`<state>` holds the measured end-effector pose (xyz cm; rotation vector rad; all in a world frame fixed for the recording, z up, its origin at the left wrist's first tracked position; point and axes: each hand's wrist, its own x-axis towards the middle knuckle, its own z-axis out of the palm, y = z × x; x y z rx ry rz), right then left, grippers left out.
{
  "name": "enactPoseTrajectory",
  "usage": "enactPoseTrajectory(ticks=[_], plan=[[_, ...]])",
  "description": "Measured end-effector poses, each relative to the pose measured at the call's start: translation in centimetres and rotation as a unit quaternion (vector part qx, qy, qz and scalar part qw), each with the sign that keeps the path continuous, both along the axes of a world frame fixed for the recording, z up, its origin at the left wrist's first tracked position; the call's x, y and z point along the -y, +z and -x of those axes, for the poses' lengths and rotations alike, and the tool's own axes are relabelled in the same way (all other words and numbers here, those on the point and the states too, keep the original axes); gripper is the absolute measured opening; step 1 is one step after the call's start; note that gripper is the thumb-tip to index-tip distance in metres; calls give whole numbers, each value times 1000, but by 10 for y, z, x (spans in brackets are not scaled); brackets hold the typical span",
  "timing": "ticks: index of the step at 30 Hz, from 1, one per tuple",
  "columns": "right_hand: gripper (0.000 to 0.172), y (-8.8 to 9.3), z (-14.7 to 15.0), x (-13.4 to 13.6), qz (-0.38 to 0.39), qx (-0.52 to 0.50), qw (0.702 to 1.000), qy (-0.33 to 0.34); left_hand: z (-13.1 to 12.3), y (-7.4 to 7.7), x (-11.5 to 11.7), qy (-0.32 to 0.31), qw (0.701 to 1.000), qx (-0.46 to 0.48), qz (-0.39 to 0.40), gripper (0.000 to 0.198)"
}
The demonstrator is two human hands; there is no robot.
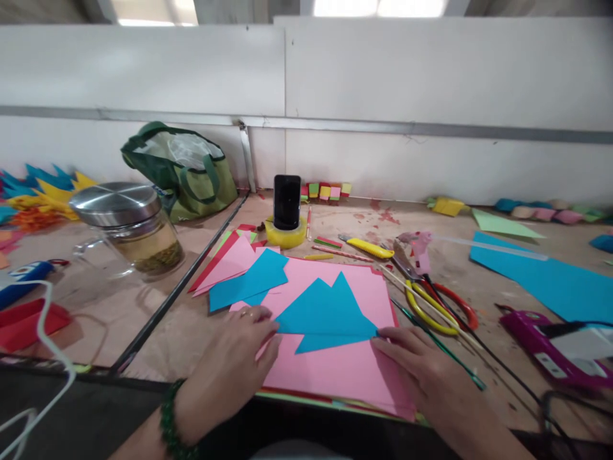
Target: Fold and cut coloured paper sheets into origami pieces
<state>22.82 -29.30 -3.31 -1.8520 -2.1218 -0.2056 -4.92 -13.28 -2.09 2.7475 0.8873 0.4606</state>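
Observation:
A folded sheet of blue paper (320, 310) lies over a stack of pink paper (345, 377), with pointed flaps sticking up and one pointing down to the left. At its left corner, the fingertips of my left hand (234, 354) are closed on the edge. My right hand (421, 364) pinches the opposite corner, fingers close together. Another folded blue piece (251, 281) rests on the stack's upper left, over pink and red sheets (220, 262). The underside of the held paper is hidden.
Behind the stack, a phone (287, 201) stands in a yellow tape roll (286, 233). A utility knife (368, 248), scissors (431, 306) and a pink glue gun (421, 252) lie to the right. A lidded glass mug (138, 236) and a green bag (186, 179) stand left.

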Motion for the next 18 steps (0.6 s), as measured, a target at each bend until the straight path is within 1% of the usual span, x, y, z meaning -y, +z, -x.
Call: enactPoseTrajectory(ticks=[1, 3, 5, 8, 10, 11, 13, 14, 15, 16, 17, 18], plan=[[41, 0, 1, 1, 10, -9, 1000, -5, -7, -1, -1, 8, 1000, 1, 9, 26], [39, 1, 2, 2, 19, -23, 999, -16, -21, -6, -4, 20, 1000, -1, 22, 45], [35, 1, 3, 3, 5, -36, 999, -19, -31, -11, -6, 30, 999, 2, 39, 58], [28, 2, 5, 4, -37, -49, 998, -31, -35, -14, -5, 32, 997, 24, 66, 61], [29, 5, 10, 2, -93, -46, 993, -53, -32, -8, 1, 34, 996, 47, 64, 56], [33, 7, 14, 0, -130, -42, 988, -67, -30, -4, 5, 33, 997, 56, 46, 48], [48, 15, 26, -6, -203, -29, 976, -75, -28, 6, 17, 17, 997, 71, -23, 26], [56, 19, 33, -9, -233, -21, 970, -65, -27, 11, 24, 3, 995, 78, -68, 21], [61, 24, 40, -13, -255, -13, 966, -43, -26, 15, 31, -12, 990, 86, -111, 22], [62, 29, 47, -17, -269, -5, 963, -12, -24, 19, 38, -24, 984, 95, -151, 24], [58, 33, 53, -20, -274, 0, 961, 20, -23, 21, 45, -34, 977, 104, -184, 26], [50, 37, 58, -23, -273, 0, 961, 49, -21, 23, 50, -41, 970, 109, -212, 28]])
